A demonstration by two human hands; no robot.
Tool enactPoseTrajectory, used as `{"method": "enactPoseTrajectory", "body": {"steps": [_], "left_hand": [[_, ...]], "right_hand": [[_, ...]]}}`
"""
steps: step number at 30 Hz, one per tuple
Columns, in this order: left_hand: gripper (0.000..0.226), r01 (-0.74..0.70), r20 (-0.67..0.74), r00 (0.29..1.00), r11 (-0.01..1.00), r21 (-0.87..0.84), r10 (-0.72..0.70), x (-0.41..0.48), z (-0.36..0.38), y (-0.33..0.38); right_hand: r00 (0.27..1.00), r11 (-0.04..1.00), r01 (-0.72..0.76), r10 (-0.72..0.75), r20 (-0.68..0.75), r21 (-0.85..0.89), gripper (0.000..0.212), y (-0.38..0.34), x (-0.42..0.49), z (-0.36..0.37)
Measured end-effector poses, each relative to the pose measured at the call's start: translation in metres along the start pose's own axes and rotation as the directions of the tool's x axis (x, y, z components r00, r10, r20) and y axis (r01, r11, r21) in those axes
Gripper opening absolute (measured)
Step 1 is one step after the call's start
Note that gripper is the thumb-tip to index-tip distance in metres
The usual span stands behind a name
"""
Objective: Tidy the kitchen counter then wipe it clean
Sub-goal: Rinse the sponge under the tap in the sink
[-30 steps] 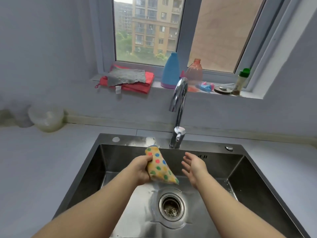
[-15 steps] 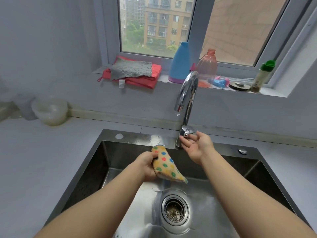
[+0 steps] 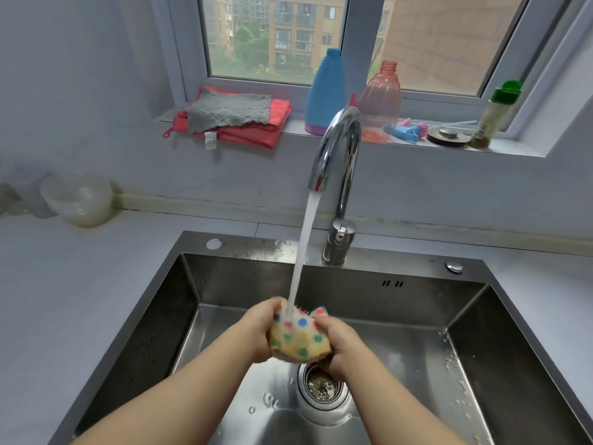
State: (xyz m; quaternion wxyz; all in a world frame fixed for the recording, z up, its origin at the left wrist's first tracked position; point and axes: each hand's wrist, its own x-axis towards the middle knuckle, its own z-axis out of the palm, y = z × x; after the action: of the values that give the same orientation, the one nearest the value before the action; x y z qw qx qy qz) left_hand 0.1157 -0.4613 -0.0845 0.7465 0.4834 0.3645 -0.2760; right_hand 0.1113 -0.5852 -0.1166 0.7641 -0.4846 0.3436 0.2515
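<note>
Over the middle of the brushed stainless-steel sink (image 3: pixel 244 248), just above and behind its round drain strainer (image 3: pixel 322 385), the person holds a yellow cloth with coloured polka dots (image 3: pixel 300 337) between both hands. The left hand (image 3: pixel 258 332) grips the cloth's left edge with fingers curled round it. The right hand (image 3: pixel 338 343) grips the right edge the same way, so the fabric bunches into a shallow cup between them. A white stream of water (image 3: pixel 305 239) from the curved chrome tap (image 3: pixel 340 149), mounted at the sink's back edge, lands on the cloth's upper part. The cloth looks soft and limp. Once soaked it will likely be heavier, drip freely and feel somewhat slick, so a full-fisted hold at two opposite edges suits it better than a fingertip pinch. It is not fragile and should stand hard squeezing or twisting over the drain. This wetting appears to prepare for wiping the pale grey counter (image 3: pixel 80 284), where a translucent white bowl (image 3: pixel 78 200) stands at the back edge on the left.
</note>
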Motion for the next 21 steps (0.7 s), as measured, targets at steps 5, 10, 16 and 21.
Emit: {"method": "enactPoseTrajectory", "body": {"steps": [5, 10, 16, 21], "left_hand": [[0.037, 0.007, -0.093, 0.996, 1.000, 0.023, -0.005, 0.013, -0.002, -0.005], [0.042, 0.041, -0.050, 0.998, 0.998, -0.053, -0.044, 0.025, 0.010, -0.007], [0.022, 0.024, -0.096, 0.995, 0.999, -0.042, -0.028, 0.043, 0.020, -0.022], [0.028, -0.060, -0.265, 0.963, 0.997, -0.040, 0.048, 0.050, 0.012, -0.029]], "right_hand": [[0.986, 0.984, 0.164, -0.164, 0.001, -0.062, 0.015, -0.009, -0.001, 0.004], [0.992, 0.991, 0.116, -0.118, -0.042, -0.063, 0.017, 0.003, 0.005, 0.017], [0.984, 0.976, 0.145, -0.160, -0.079, -0.161, 0.022, 0.028, 0.019, 0.038], [0.966, 0.940, 0.168, -0.217, -0.140, -0.298, 0.025, 0.036, 0.038, 0.043]]}}
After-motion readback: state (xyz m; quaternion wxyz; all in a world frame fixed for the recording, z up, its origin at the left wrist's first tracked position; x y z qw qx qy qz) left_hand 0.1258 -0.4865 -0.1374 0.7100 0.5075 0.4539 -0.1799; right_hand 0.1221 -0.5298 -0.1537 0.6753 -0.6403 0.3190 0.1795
